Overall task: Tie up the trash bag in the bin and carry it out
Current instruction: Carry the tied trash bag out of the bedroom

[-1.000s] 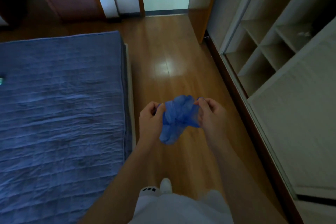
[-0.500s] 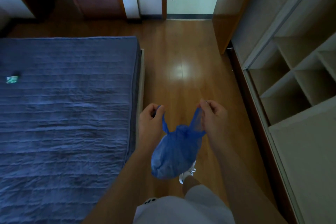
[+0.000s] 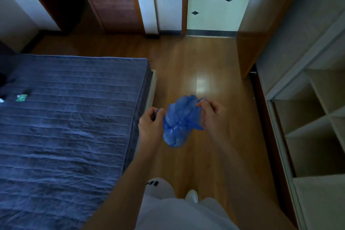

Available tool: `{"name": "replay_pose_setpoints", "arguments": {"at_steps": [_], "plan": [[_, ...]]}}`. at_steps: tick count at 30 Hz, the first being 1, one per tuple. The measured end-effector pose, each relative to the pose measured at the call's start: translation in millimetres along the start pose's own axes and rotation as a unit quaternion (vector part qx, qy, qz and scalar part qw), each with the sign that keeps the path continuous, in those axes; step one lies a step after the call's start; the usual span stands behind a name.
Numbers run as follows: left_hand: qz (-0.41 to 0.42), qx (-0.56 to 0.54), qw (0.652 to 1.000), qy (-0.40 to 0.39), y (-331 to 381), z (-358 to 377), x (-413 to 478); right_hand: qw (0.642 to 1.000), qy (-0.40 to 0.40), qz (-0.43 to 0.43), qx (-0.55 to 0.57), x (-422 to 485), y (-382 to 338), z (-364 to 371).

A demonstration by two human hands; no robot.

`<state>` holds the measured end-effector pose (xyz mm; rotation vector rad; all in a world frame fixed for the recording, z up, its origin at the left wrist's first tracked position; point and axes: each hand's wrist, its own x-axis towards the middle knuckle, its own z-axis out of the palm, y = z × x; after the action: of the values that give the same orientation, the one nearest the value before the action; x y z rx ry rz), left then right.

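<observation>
A small blue plastic trash bag point(image 3: 178, 123) hangs in the air between my hands, above the wooden floor. My left hand point(image 3: 150, 123) pinches one corner of the bag's mouth on its left side. My right hand point(image 3: 211, 113) pinches the other corner on its right side. The top of the bag is bunched up between my fingers, and the filled bottom sags below them. No bin is in view.
A bed with a dark blue quilt point(image 3: 71, 117) fills the left side. An open wardrobe with shelves point(image 3: 315, 117) lines the right wall. Wooden floor point(image 3: 196, 61) runs ahead to an open doorway point(image 3: 214, 11) onto white tiles. A small green item point(image 3: 21, 97) lies on the bed.
The bag hung low by two stretched corners half a second ago; now its top is bunched up between my hands again. I have stepped forward along the bed toward the doorway.
</observation>
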<state>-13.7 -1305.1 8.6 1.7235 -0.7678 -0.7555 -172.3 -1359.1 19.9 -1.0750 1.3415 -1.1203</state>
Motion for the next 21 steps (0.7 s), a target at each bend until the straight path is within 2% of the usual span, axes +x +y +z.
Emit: {"name": "replay_pose_setpoints", "arguments": {"at_steps": [5,12,21], "plan": [[-0.013,0.009,1.0,0.017,7.2,32.5,43.6,1.0,-0.008,0.007,0.012,52.3,-7.4,1.8],[-0.003,0.011,1.0,0.006,13.9,73.6,126.4,0.999,-0.01,0.011,-0.042,141.0,-5.6,21.1],[-0.004,-0.007,1.0,-0.027,42.1,110.5,294.4,0.994,0.018,0.031,-0.102,297.8,-35.5,91.8]]}}
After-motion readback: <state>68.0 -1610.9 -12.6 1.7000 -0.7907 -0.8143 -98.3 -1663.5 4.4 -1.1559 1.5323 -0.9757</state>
